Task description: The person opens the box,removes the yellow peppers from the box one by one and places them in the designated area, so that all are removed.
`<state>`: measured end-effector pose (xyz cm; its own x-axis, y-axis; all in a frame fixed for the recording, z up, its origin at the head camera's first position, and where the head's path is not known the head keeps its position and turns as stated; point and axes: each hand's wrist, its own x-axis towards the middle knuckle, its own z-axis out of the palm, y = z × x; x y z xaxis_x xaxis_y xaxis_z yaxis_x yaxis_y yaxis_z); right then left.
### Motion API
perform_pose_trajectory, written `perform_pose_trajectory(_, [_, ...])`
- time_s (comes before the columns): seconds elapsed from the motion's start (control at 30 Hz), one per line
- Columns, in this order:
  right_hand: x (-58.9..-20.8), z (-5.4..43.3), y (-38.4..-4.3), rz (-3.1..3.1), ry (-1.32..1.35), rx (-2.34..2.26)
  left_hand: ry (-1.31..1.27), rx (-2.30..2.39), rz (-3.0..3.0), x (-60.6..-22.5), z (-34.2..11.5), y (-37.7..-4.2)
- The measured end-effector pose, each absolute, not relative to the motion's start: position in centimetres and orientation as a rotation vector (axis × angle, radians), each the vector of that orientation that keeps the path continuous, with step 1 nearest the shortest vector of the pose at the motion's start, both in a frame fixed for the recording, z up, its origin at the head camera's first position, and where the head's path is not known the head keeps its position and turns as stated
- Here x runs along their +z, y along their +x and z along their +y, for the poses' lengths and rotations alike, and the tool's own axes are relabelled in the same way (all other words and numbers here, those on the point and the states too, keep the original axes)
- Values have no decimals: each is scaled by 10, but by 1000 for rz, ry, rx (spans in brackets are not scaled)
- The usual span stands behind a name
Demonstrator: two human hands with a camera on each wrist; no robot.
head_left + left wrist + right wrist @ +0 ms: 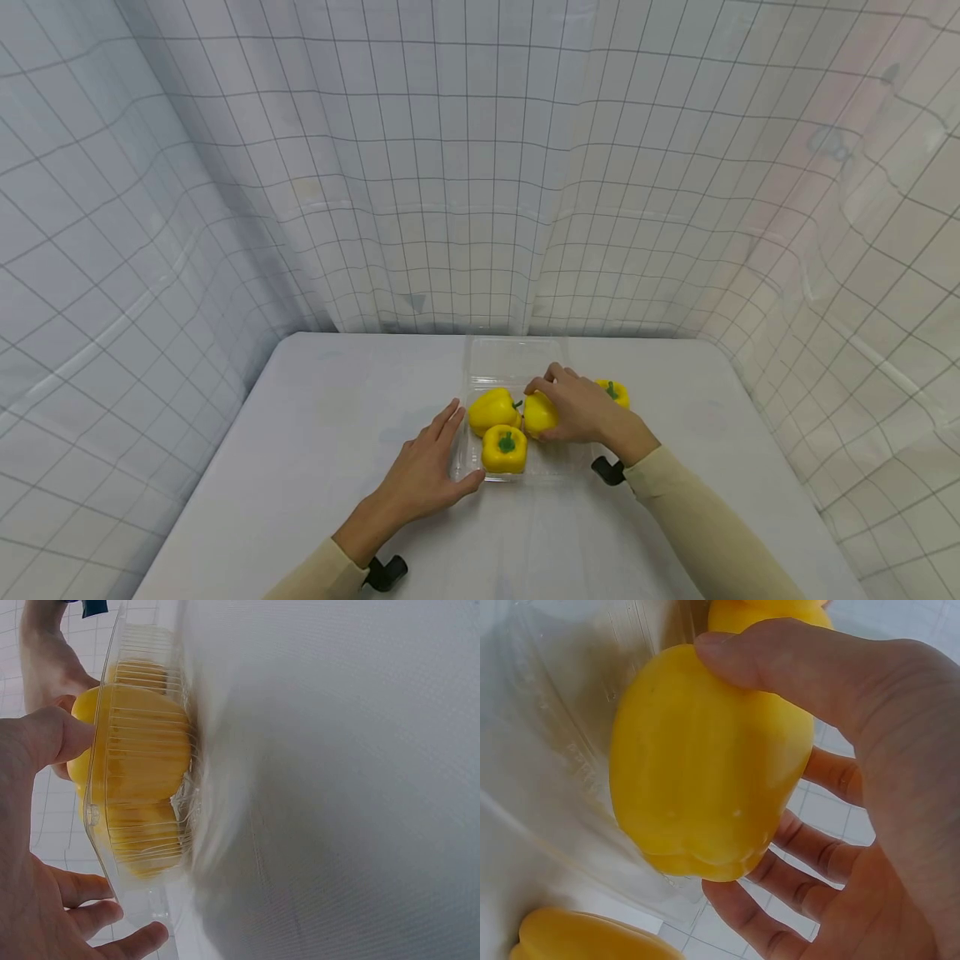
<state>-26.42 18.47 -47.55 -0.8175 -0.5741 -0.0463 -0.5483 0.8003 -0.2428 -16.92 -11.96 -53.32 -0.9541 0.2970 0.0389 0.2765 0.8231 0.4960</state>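
Clear tray (555, 465): rear pepper (489, 410) in at 10 o'clock, front pepper (505, 452) at 7. Right hand (583, 408) pinches third pepper (538, 414) at 2, seating unclear. Fourth pepper (615, 393) outside, 2 o'clock, likely remaining. Left hand (424, 468) spread, 8 o'clock.

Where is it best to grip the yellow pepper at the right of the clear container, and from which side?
Probably around its rounded sides, coming from above: the pepper shows its green stem upward, though the right hand partly hides it in the head view.
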Motion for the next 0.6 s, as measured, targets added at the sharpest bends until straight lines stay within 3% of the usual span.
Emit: perform_pose_trajectory(0.6, [-471, 187, -263, 2905, -847, -350, 453, 780, 2966, -533, -118, -170])
